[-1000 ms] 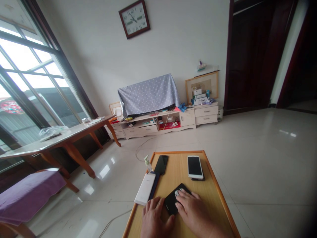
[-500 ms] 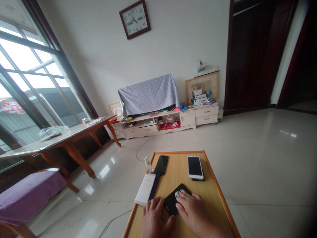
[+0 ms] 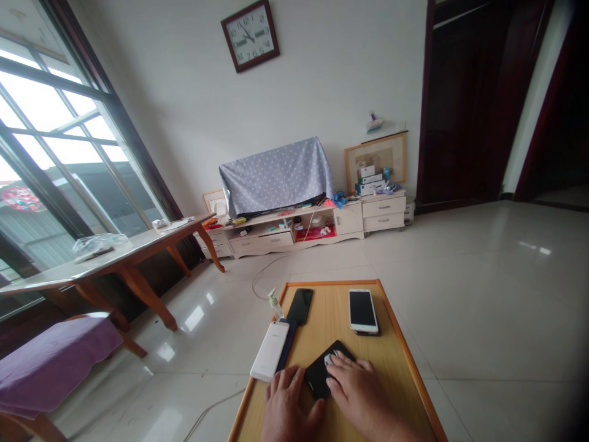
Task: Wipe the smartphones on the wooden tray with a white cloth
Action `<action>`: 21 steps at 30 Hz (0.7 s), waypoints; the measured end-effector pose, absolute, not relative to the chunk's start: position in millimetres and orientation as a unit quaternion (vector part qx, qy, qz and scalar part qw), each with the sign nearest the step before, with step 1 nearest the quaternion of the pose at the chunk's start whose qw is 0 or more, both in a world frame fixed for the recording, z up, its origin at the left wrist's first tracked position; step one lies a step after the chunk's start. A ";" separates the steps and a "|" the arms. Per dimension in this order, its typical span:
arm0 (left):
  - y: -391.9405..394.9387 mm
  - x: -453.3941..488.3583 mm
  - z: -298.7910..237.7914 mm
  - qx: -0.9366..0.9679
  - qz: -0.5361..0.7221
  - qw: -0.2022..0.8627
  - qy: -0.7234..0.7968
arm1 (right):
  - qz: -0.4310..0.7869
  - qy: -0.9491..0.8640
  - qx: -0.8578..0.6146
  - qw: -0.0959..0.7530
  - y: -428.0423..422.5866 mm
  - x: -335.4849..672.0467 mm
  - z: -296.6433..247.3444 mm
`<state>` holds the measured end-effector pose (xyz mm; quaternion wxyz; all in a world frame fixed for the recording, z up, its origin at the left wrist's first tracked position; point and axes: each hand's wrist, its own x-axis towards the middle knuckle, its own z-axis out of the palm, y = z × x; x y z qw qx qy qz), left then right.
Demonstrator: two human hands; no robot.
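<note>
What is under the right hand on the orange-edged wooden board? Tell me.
A flat black device, probably a phone, with a small pale wad on it. The right hand covers the rest.

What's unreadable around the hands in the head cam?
Head view:
Pale object between the left hand and right hand: fingers partly cover it, too small to identify.
Black flat device: the hands cover part of it.
Dark item under the white phone: the phone hides nearly all of it.
Wooden board: near end cut off by the frame's bottom edge.
</note>
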<state>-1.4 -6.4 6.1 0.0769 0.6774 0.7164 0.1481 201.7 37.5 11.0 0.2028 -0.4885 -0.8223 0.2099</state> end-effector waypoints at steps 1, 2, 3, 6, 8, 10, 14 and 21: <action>-6.4 -1.6 5.8 0.678 0.148 0.077 0.716 | 0.209 -0.822 -0.489 0.203 37.4 201.4 10.7; -6.4 -1.7 5.7 0.678 0.148 0.077 0.716 | 0.208 -0.823 -0.489 0.203 37.2 201.2 10.5; -6.4 -1.8 5.7 0.679 0.148 0.077 0.715 | 0.207 -0.823 -0.489 0.202 37.0 201.1 10.2; -6.5 -1.6 6.3 0.678 0.148 0.076 0.716 | 0.207 -0.822 -0.492 0.199 36.3 201.1 9.5; -6.9 -1.4 6.9 0.677 0.148 0.076 0.717 | 0.207 -0.822 -0.492 0.197 36.3 201.3 9.2; -7.4 -1.1 7.7 0.677 0.147 0.076 0.717 | 0.207 -0.823 -0.492 0.196 36.7 201.4 9.1; -7.8 -0.9 9.2 0.677 0.147 0.078 0.717 | 0.206 -0.821 -0.494 0.196 36.7 200.8 9.9; -6.3 -2.6 6.0 0.681 0.152 0.079 0.712 | 0.204 -0.818 -0.498 0.203 35.3 200.4 10.8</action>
